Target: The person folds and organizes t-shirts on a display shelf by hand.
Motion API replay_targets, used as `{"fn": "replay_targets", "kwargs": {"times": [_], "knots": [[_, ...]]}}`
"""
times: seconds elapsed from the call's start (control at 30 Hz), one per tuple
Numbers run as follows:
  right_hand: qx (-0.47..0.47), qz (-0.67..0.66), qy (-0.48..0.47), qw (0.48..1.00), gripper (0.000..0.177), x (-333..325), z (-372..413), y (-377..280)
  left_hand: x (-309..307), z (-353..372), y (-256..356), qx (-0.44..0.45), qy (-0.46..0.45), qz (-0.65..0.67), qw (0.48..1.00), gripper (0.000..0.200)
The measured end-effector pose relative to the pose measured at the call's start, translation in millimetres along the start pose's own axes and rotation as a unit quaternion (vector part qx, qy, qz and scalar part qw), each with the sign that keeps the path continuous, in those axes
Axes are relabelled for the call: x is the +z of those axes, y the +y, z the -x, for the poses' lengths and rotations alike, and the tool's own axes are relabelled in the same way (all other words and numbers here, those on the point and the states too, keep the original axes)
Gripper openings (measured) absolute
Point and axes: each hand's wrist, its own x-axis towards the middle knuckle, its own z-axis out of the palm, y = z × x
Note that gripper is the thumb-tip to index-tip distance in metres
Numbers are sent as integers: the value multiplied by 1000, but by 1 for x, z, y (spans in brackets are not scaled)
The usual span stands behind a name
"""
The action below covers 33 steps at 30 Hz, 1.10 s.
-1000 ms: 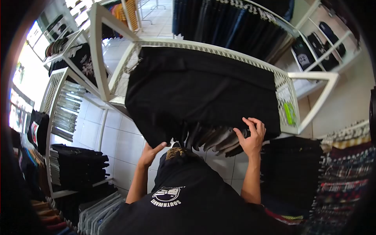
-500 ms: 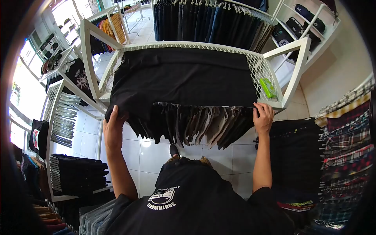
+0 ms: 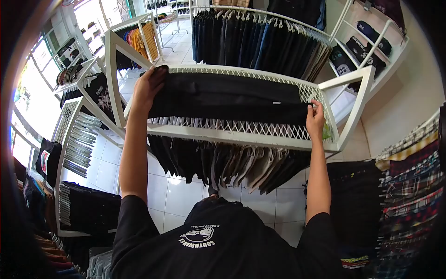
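A black garment (image 3: 223, 95) lies folded in a long strip across the white mesh top of the rack (image 3: 209, 132). Its near part is turned over toward the far side, and a small white label shows near the right end. My left hand (image 3: 149, 86) is closed round the far left corner of the cloth. At the right end, the fingers of my right hand (image 3: 316, 116) pinch the cloth's edge. Just behind that hand, a bright green packet (image 3: 326, 131) is mostly hidden.
Several dark and grey garments (image 3: 227, 160) hang under the mesh top. White upright frames (image 3: 355, 104) rise at both ends of the rack. Beyond it stands a rail of dark trousers (image 3: 251, 39). Plaid shirts (image 3: 409, 195) hang at the right, and stacked clothes (image 3: 88, 207) lie at the left.
Both hands have folded the near edge of the black garment away from me, uncovering the front of the mesh. My left hand moved farther forward than my right.
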Motion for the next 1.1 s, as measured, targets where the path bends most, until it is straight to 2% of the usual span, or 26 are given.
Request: {"fn": "replay_targets", "kwargs": {"times": [0.1, 0.17, 0.2, 0.23, 0.27, 0.3, 0.33, 0.37, 0.43, 0.5, 0.57, 0.63, 0.7, 0.77, 0.8, 0.87, 0.93, 1.0, 1.1], "knots": [[10, 70, 21, 997, 26, 27, -30, 23, 21, -47, -2, -21, 23, -42, 999, 50], [51, 133, 14, 990, 31, 39, -38, 35, 25, -70, -12, -2, -74, -108, 991, 57], [86, 165, -7, 982, 38, 42, -39, 37, 31, -69, -16, 8, -57, -127, 990, 58], [84, 167, -12, 982, 38, 46, -36, 36, 36, -59, -16, 6, -53, -125, 991, 58], [49, 221, 19, 974, 40, 50, -31, 33, 39, -44, -14, 57, -56, -197, 977, 57], [13, 272, 47, 961, 43, 55, -27, 26, 36, -30, -16, 105, -58, -269, 956, 55], [32, 276, 24, 960, 50, 57, -26, 11, 24, -17, -25, 168, -53, -305, 936, 48], [-15, 258, 37, 965, 48, 62, -22, -5, 12, 2, -27, 191, -22, -387, 902, 40], [-19, 140, -14, 990, 42, 82, -17, -59, -11, 37, -32, 302, 75, -510, 802, 32], [-104, 94, -95, 986, 31, 114, -15, -104, -43, 57, -42, 237, 179, -522, 800, 35], [-102, -3, -198, 975, 30, 158, -14, -130, -77, 65, -61, 183, 269, -549, 770, 37], [-110, -44, -265, 957, 32, 209, -15, -142, -94, 69, -70, 143, 272, -551, 776, 38], [-94, -27, -320, 942, 42, 257, -16, -147, -94, 69, -74, 142, 263, -577, 760, 37], [-65, 40, -321, 944, 49, 294, -16, -159, -83, 67, -72, 158, 254, -595, 746, 35], [-70, 40, -328, 941, 49, 311, -18, -157, -82, 64, -77, 169, 242, -583, 757, 33], [-69, 108, -271, 954, 52, 340, -20, -155, -85, 55, -80, 175, 234, -572, 767, 31], [-45, 102, -313, 943, 50, 345, -25, -164, -87, 48, -76, 194, 265, -616, 717, 27], [-10, 90, -358, 929, 41, 346, -28, -169, -87, 48, -69, 170, 264, -640, 701, 26], [-21, 42, -358, 933, 39, 354, -33, -159, -85, 48, -69, 148, 264, -669, 679, 23]]}}
